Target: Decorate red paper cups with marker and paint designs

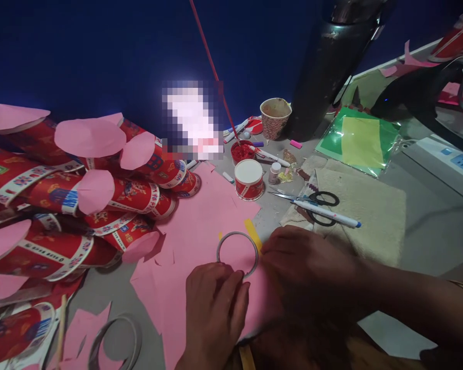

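Observation:
A thin grey ring [218,252] lies on pink paper [200,221] in front of me. My left hand [216,303] is closed at the ring's near edge, its fingertips pressed on the rim. My right hand [304,259] is just right of the ring with its fingers curled; what they hold, if anything, is hidden. Beside the right fingertips a yellow strip [253,234] shows on the paper. Beyond that hand lie black-handled scissors [324,199] and a white marker [332,213] with a blue tip, crossing each other.
Red paper cups [135,198] with pink paper discs crowd the left. A second ring [137,339] lies at lower left. Farther back stand a lidded tub [249,180], a small bottle [274,173], a red paint pot [242,152] and a patterned cup [275,118]. A power strip [447,159] sits right.

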Demonstrator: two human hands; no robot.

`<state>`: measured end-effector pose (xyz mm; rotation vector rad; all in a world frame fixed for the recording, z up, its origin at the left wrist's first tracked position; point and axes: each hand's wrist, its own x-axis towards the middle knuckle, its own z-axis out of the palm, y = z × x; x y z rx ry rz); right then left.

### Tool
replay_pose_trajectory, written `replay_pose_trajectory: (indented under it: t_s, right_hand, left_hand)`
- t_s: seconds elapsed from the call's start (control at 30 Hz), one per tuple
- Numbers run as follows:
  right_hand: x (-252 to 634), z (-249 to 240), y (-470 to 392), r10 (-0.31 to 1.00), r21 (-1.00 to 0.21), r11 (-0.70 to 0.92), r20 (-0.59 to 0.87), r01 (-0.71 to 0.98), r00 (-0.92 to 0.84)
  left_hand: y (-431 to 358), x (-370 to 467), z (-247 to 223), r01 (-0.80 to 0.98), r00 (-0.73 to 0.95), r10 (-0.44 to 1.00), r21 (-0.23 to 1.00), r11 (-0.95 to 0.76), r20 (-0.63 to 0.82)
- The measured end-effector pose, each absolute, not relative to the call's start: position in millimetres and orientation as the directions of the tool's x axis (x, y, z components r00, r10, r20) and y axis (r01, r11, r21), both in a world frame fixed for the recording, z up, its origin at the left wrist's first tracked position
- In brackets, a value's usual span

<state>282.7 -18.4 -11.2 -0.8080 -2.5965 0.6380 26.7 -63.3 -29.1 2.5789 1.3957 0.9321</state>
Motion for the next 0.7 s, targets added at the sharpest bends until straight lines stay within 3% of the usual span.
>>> replay_pose_trajectory:
  t_s: [0.4, 0.7]
  right_hand:
    - [282.4, -6.3, -20.0, 0.621, -0.53, 0.708, 0.154, 0.467, -0.768]
    - [279.7, -1.8, -21.2, 0.631, -0.548, 0.701, 0.179, 0.456, -0.755]
  left_hand:
    - [-65.7, 23.5, -32.6, 0.753, 0.403, 0.813, 0.352, -0.556, 0.421]
    - [-67.3, 22.3, -32.2, 0.729, 0.393, 0.794, 0.369, -0.576, 0.464]
